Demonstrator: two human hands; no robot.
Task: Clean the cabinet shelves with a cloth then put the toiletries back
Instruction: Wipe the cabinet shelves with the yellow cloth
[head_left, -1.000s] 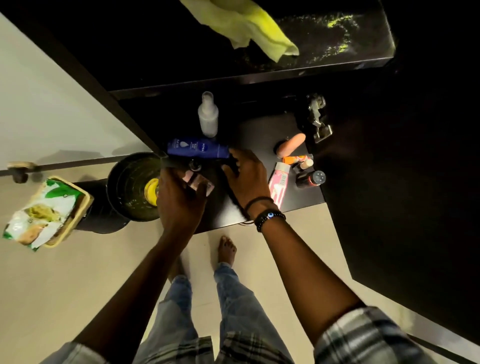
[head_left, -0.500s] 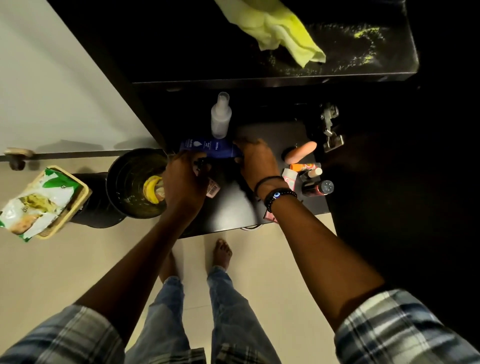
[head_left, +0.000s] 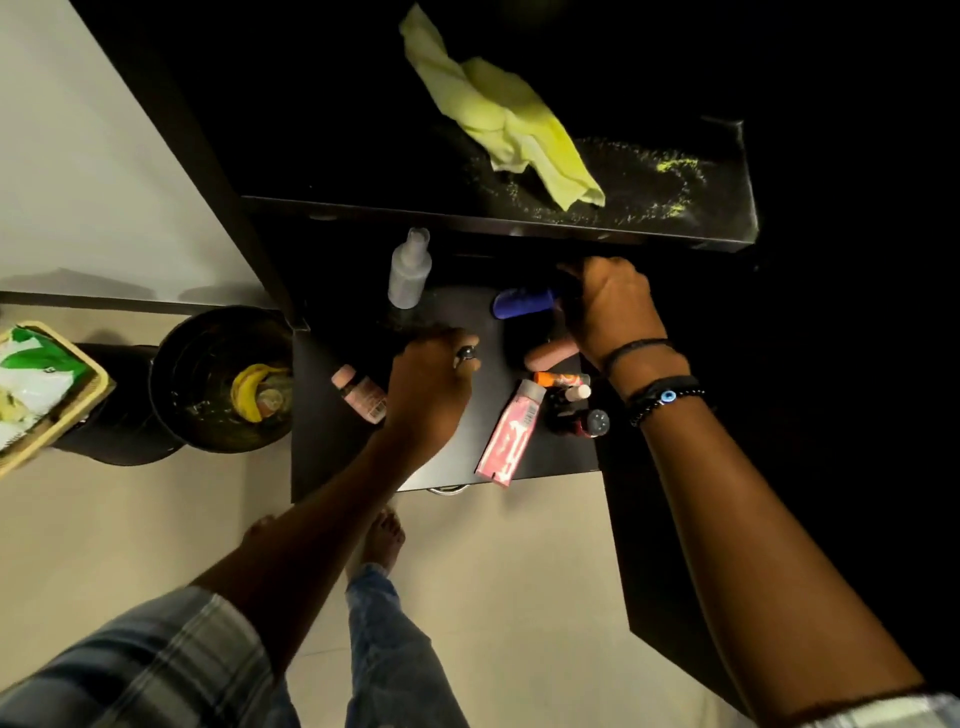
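Note:
A yellow cloth (head_left: 509, 119) lies crumpled on the upper cabinet shelf (head_left: 467, 218), with yellow specks scattered beside it. On the lower shelf (head_left: 545, 460) my right hand (head_left: 610, 306) grips one end of a blue bottle (head_left: 522, 303) lying on its side. My left hand (head_left: 431, 387) hovers knuckles-up with curled fingers over the shelf's middle. A small pink bottle (head_left: 361, 395) lies at its left edge; whether the hand holds it is hidden. A clear spray bottle (head_left: 409, 270) stands at the back. A pink tube (head_left: 511, 436) lies at the front.
A salmon bottle (head_left: 550, 354), an orange tube (head_left: 558, 378) and a dark red bottle (head_left: 592, 422) cluster at the shelf's right. A black bin (head_left: 208, 415) with a banana peel stands left of the cabinet, beside a basket (head_left: 78, 410). The dark cabinet door (head_left: 675, 571) stands open on the right.
My right hand has carried the blue bottle from the shelf's left to the back right. My left hand has drawn back toward the middle, and the small pink bottle now shows beside it.

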